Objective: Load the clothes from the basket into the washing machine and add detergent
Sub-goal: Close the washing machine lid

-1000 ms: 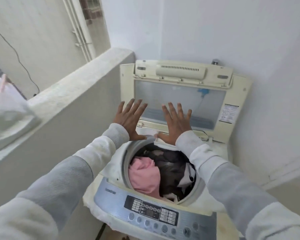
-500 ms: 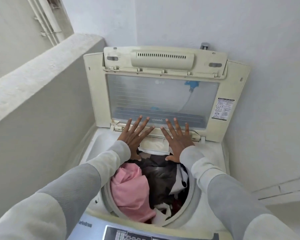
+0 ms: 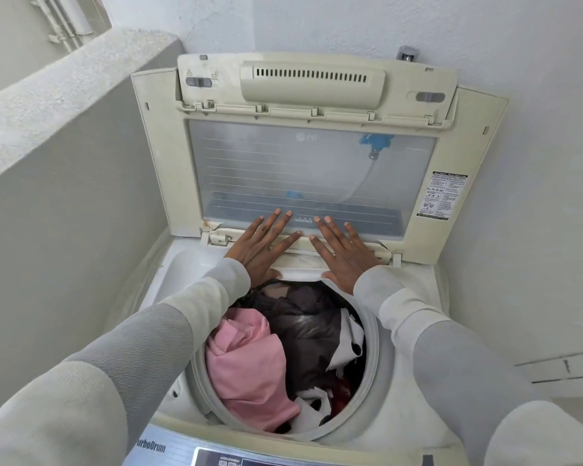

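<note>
White-walled nook. Clothes [image 3: 249, 371] in washing machine [image 3: 401, 398]; your left hand [image 3: 261, 243], right hand [image 3: 342, 252] splayed flat at 12 o'clock, empty. Detergent apparently pending.

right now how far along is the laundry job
Done: clothes fill the drum, a pink piece and dark ones on top. In hand: left hand and right hand, fingers straight and spread, lie at the lower edge of the open lid, holding nothing. Left: no detergent is in view, so adding it looks undone. The basket is out of view, so I cannot tell if more clothes wait.
</note>
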